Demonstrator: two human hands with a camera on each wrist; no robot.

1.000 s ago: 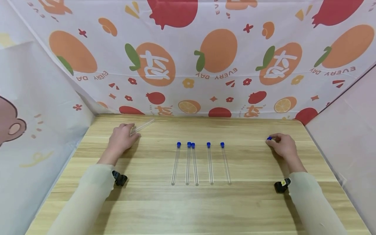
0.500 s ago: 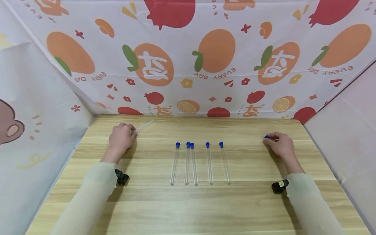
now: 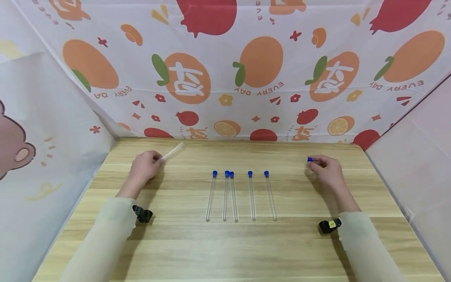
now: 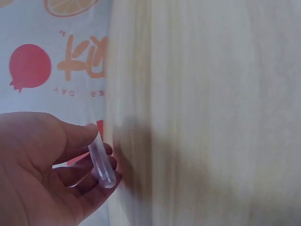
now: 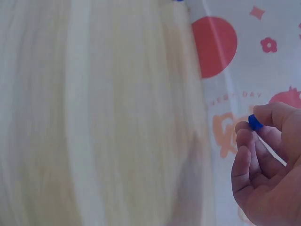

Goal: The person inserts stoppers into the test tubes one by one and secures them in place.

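My left hand pinches a clear test tube at the back left of the table. In the left wrist view the rounded end of the test tube lies against the curled fingers, under the thumb. At the back right, my right hand pinches a small blue cap between thumb and fingertips. The blue cap shows at the fingertips in the right wrist view. Between the hands lie several clear test tubes with blue caps, cap ends pointing to the back.
The wooden table runs back to a white cloth printed with fruit. Pale cloth walls stand at both sides. Small black cameras sit at both wrists.
My right hand has moved left and slightly back with the blue cap. The left hand stays nearly in place, its fingers shifting on the test tube. The capped test tubes have not moved.
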